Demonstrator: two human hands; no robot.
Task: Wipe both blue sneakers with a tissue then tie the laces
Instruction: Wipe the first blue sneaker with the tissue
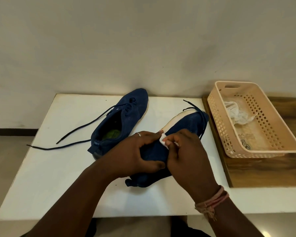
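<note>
Both hands work on one blue shoe [183, 132] tipped sideways on the bench [58, 168]: left hand [140, 151] grips it steady, right hand [184, 151] pinches a tissue [162, 139] against its side. Other shoe [121, 120] waits unlaced behind.

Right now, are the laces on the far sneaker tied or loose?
Loose. The far sneaker sits upright on the white table, and its laces trail untied across the tabletop to the left.
</note>
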